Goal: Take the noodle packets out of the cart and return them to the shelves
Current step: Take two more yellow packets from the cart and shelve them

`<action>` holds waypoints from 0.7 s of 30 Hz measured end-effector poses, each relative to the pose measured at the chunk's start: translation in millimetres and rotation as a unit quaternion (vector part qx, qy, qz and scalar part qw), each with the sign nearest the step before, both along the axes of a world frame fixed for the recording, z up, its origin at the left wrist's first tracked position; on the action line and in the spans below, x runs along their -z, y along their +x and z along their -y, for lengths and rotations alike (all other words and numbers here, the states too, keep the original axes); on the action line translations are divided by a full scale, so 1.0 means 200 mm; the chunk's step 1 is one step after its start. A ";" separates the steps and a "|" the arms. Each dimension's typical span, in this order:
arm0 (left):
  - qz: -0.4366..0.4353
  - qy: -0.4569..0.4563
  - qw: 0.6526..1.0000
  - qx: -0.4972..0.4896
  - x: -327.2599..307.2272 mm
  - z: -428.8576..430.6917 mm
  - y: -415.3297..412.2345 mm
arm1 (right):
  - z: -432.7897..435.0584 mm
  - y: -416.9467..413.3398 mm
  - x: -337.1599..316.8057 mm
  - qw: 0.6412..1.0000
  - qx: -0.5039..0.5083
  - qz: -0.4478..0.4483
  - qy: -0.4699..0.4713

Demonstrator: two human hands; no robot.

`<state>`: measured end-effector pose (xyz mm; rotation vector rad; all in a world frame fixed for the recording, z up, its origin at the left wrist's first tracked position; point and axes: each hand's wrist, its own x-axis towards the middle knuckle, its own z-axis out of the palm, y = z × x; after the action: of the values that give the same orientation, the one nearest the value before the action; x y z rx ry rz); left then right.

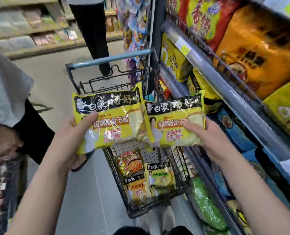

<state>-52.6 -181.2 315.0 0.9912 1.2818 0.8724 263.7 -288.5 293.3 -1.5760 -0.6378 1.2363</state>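
Only one camera was there, worn on the person's head, wide-angled and tipped forward and down along the aisle. It sat close above the cart, which lay straight ahead and below. The shelves crowded its right side and the floor ran off left.

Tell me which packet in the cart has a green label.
The right packet, nearest the shelves. The left packet has an orange label, and the rear packet is red and gold.
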 end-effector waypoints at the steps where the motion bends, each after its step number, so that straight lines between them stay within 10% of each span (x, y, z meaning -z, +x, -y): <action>1: 0.002 -0.002 1.000 0.013 -0.03 0.02 0.02 | 0.06 0.01 -0.04 1.000 0.020 -0.001 0.010; 21: 0.013 0.085 0.955 0.283 -0.34 0.48 0.46 | 1.33 -0.01 -0.42 0.959 0.269 0.008 0.093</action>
<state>39.3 -277.9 383.5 1.3881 0.8341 0.5486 262.6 -553.5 377.3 -1.4698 -0.2890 0.7340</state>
